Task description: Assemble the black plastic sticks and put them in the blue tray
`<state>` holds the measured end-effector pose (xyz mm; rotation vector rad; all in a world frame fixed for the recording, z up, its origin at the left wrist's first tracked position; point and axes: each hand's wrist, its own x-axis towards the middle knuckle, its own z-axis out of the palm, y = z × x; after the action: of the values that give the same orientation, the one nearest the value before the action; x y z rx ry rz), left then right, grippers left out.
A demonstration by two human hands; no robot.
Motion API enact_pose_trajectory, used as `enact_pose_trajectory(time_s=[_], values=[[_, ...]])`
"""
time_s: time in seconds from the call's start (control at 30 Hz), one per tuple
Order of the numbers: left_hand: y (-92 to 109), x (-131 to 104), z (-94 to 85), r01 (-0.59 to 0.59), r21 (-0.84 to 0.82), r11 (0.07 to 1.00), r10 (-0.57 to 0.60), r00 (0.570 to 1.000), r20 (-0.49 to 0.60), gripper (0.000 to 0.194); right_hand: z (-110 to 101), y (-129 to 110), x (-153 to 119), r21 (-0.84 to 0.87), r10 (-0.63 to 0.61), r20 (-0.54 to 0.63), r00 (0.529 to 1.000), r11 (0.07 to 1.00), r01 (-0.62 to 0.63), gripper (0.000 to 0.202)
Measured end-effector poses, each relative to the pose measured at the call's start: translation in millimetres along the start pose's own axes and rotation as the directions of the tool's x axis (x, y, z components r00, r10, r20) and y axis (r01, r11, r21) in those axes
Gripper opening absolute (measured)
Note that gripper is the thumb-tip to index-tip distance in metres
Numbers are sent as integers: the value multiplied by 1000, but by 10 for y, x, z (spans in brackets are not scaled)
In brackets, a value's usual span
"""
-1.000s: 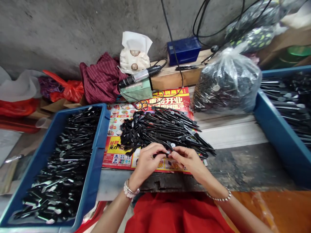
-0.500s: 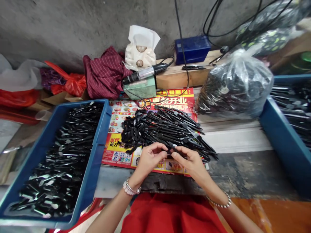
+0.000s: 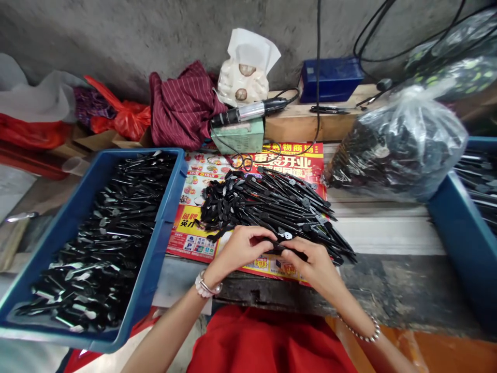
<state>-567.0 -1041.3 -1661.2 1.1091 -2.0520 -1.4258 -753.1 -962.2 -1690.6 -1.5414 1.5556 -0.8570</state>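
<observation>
My left hand [image 3: 244, 249] and my right hand [image 3: 315, 261] meet at the near edge of a pile of slim black pieces [image 3: 267, 199]. Between them is a black elongated piece [image 3: 277, 247], pinched by the thumb and fingers of each hand. A small pale disc shows beside the right fingertips; whether it belongs to the held piece I cannot tell. The heap's pieces have long pointed ends toward the right and rounded, leaf-like ends at the left. Under the heap lies a red and yellow printed flyer [image 3: 186, 243].
Left stands a blue bin [image 3: 149, 274] full of black pieces; another blue bin [image 3: 452, 207] is at the right edge. A clear plastic bag [image 3: 417, 150] of dark parts sits behind. A handheld tool [image 3: 248, 110] rests on a green box [image 3: 243, 137], its cable trailing.
The view has shifted slightly, so the background sits further right. Both hands stay together at the pile, with the dark piece between them; the pale disc now shows near the fingertips.
</observation>
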Motion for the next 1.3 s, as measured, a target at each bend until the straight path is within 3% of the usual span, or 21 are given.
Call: enact_pose_trajectory(time_s=[0.17,0.37,0.53,0.87,1.0,1.13,1.3], values=[[-70,-43,34,-3,1,1000,3,1000,-20,21,-2,-36,8,20,36,16,999,999,-37,24],[-116,-87,85,-5,-59,998,1,998,-64,18,-25,-25,7,239,137,240,961,951,-195,35],[-112,-119,122,-109,-14,994,107,988,-110,19,-23,-32,-13,328,151,234,960,918,-224,39],[-149,-110,162,-158,62,985,165,976,-143,19,-17,-8,-64,127,75,85,994,988,-85,31],[-151,-109,173,-177,77,981,187,970,-152,18,-15,-46,-74,48,-36,-26,999,998,37,26],[-154,-120,196,-198,98,975,213,960,-179,17,2,-67,-116,-88,-192,-148,970,980,180,20],[-130,-134,208,-212,122,970,234,950,-209,15,38,-82,-198,-309,-388,-200,899,896,318,22]])
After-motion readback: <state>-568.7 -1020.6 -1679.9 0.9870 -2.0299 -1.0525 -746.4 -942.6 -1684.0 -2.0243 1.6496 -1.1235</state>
